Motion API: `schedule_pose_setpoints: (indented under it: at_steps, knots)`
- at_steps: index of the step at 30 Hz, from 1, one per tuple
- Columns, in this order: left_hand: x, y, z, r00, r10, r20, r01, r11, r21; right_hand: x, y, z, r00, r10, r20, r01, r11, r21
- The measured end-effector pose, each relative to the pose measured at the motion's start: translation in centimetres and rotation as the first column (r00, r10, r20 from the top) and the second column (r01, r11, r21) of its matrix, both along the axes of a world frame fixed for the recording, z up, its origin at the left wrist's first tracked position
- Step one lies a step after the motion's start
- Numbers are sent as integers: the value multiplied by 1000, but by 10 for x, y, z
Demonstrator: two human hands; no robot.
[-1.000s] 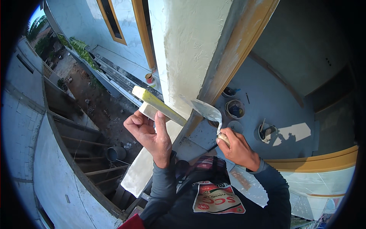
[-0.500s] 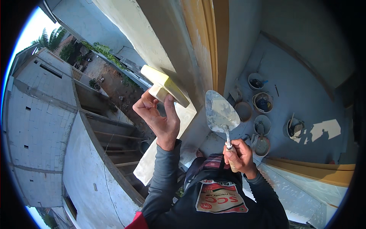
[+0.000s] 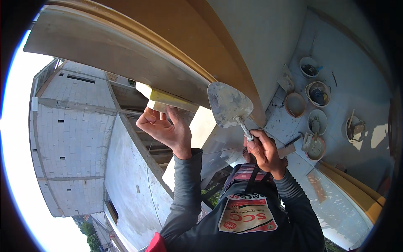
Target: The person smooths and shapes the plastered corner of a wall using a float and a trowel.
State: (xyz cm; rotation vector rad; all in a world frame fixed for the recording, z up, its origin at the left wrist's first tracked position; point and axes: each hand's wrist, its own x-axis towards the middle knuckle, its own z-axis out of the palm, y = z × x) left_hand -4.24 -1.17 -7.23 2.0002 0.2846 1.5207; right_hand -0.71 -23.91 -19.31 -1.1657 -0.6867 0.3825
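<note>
My left hand grips a pale yellow plastering float by its block-shaped handle. The float's flat side faces the grey plastered strip beside a yellow-brown moulding and appears to rest along its lower edge. In my right hand is a pointed trowel, gripped by the handle. Its blade tilts up toward the same strip, just right of the float, and is smeared with grey-white plaster. Whether the blade touches the strip I cannot tell.
Several buckets and tubs, among them a brown tub, stand on the tiled floor at the right. A low wall runs along the left, with a drop beyond it and a block building. A yellow-brown ledge crosses lower right.
The whole view has swung, so the plastered strip now slants across the upper left. The float tilts flatter, and the trowel blade has come closer to it. Both hands keep their holds.
</note>
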Motion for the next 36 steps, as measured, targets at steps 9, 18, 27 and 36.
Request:
schedule_pose_setpoints:
  at_steps: [9, 18, 27, 36]
  knots:
    - [-5, -3, -5, 998, 56, -22, -55, 998, 39, 3, 11, -21, 997, 77, -16, -78, 993, -90]
    - [0, 0, -9, 999, 31, 27, -33, 996, 80, 5, 11, -15, 998, 49, 47, -43, 992, -114]
    - [17, 2, -7, 991, -2, 132, -4, 999, 43, -8, 23, -20, 983, 131, -129, -130, 991, 15]
    - [25, 58, 89, 912, 14, 411, -54, 995, 85, -15, 25, -17, 968, 140, -208, -140, 990, 15]
